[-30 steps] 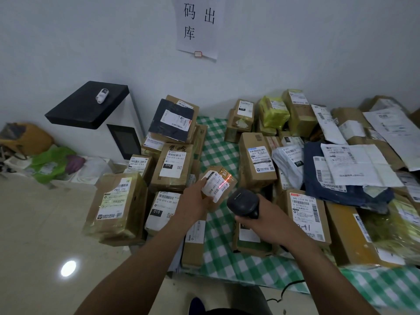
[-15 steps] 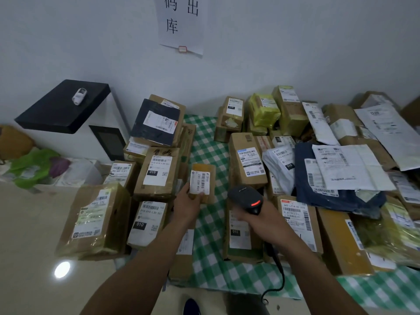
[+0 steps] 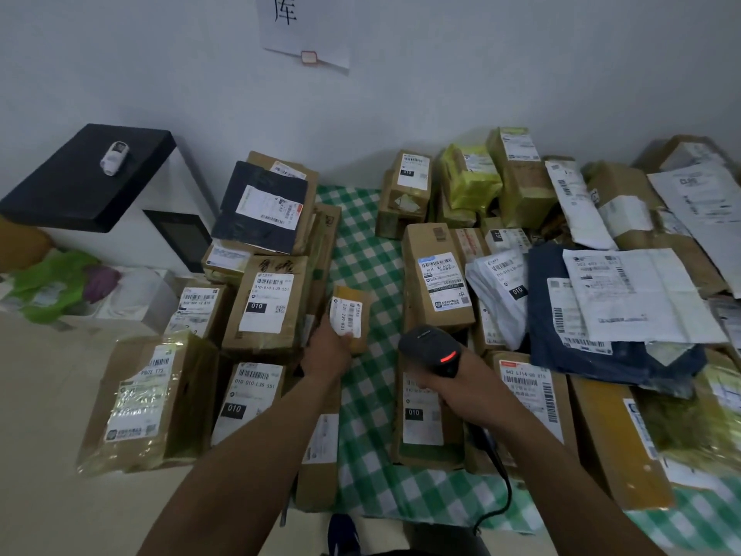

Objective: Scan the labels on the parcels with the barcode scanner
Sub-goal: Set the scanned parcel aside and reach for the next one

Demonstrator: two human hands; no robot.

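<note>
Left hand [image 3: 328, 353] grip: pinches small parcel [image 3: 349, 319], label up, low over checked counter [image 3: 373, 250] | right hand [image 3: 465, 397] grip: wrapped round barcode scanner [image 3: 431, 351], window glowing red, no beam visible on label | step: apparently between scans | next: aim scanner squarely at a label.

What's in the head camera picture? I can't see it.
A left hand holds a small parcel, label up, while the right hand grips a black scanner. More parcels lie piled around on a green checked cloth.

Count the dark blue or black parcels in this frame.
2. One black flat parcel sits back left, atop brown boxes; one navy bag lies at right, under white sheets. More may be buried.
</note>
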